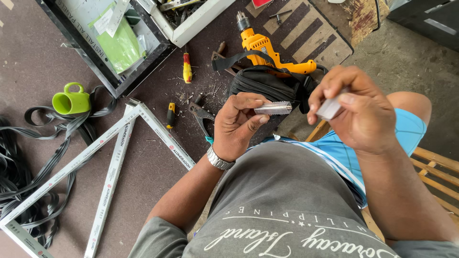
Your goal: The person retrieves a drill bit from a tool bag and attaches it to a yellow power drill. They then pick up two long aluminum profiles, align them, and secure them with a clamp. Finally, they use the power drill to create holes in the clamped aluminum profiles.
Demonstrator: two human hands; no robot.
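Left hand (237, 125) pinches a short ribbed metal piece (273, 108), flat, silvery, held level betw thumb & fingertips above the lap. Right hand (356, 109) curled round a smaller pale metal block (330, 109), fingers closed on it, just beside the first piece, not touching. Behind: black fabric bag (267, 83), yellow plastic drill (265, 48). On floor: long aluminium frame strips (112, 162), green mug (71, 101), black rubber strips (28, 162).
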